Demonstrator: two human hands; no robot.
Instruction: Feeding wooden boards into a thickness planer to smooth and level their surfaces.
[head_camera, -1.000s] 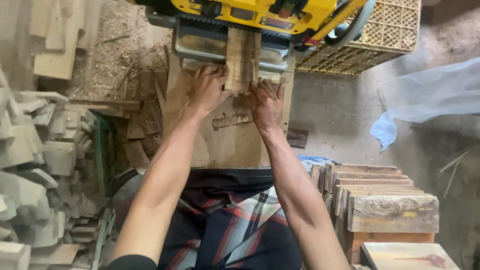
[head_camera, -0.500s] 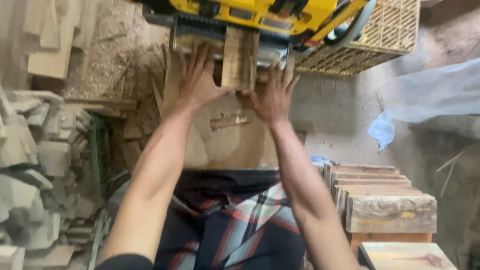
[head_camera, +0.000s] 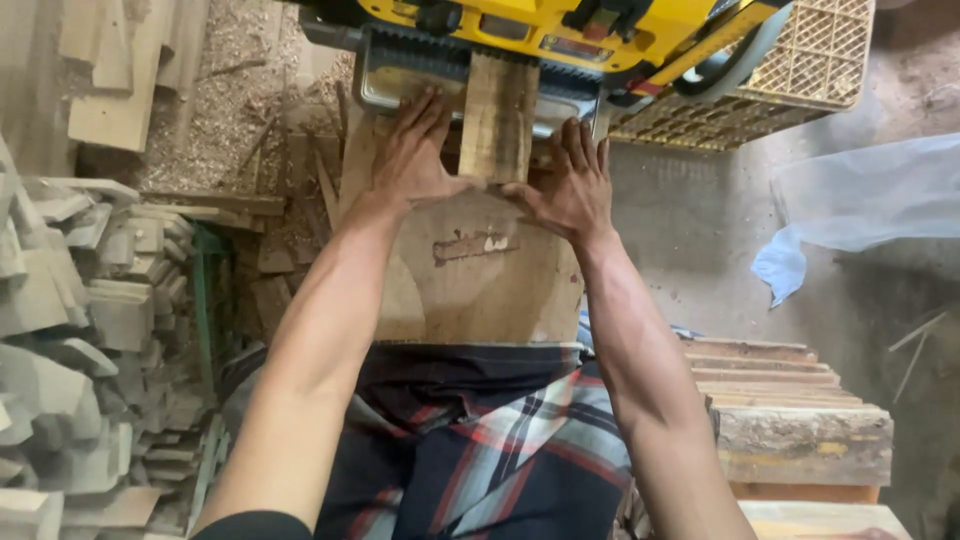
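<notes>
Hands (head_camera: 495, 170) flat, fingers spread, flanking rough plank (head_camera: 497, 115) at yellow planer (head_camera: 560, 30).

Rough wood board (head_camera: 497, 120), yellow plastic planer (head_camera: 560, 25)

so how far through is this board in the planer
In hand: the board sits partly inside the yellow planer, its near end still out. The left hand and right hand lie open at its near corners. Left: the stack of rough boards beside the person. Cut pieces are piled on the other side.
</notes>
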